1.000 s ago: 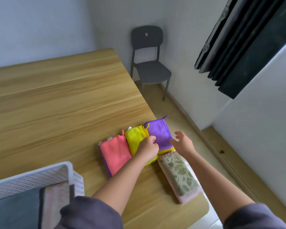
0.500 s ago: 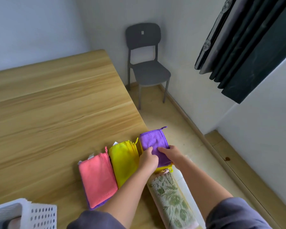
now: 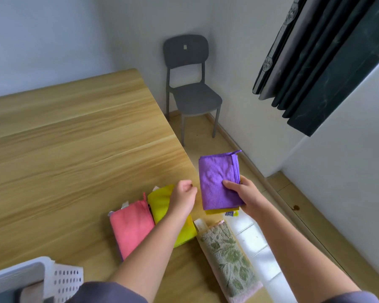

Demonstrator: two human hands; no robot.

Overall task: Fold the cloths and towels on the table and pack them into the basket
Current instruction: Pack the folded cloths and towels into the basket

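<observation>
My right hand (image 3: 246, 194) grips a folded purple cloth (image 3: 217, 180) with a folded yellow cloth under it, lifted just past the table's right edge. Hovering over another folded yellow cloth (image 3: 162, 206) on the wooden table (image 3: 74, 149) is my left hand (image 3: 183, 199), loosely curled and holding nothing. A folded pink cloth (image 3: 130, 226) lies left of the yellow one. A folded green leaf-patterned towel (image 3: 228, 256) lies along the table's near right edge. The white perforated basket (image 3: 64, 278) stands at the bottom left, with folded cloths partly visible inside.
A dark grey chair (image 3: 190, 92) stands in the corner beyond the table's right edge. Dark curtains (image 3: 324, 62) hang at the upper right. The floor (image 3: 315, 226) runs along the table's right side.
My right hand has lifted the purple cloth with the yellow one beneath it up and to the right, off the table. My left hand has let go of it.
</observation>
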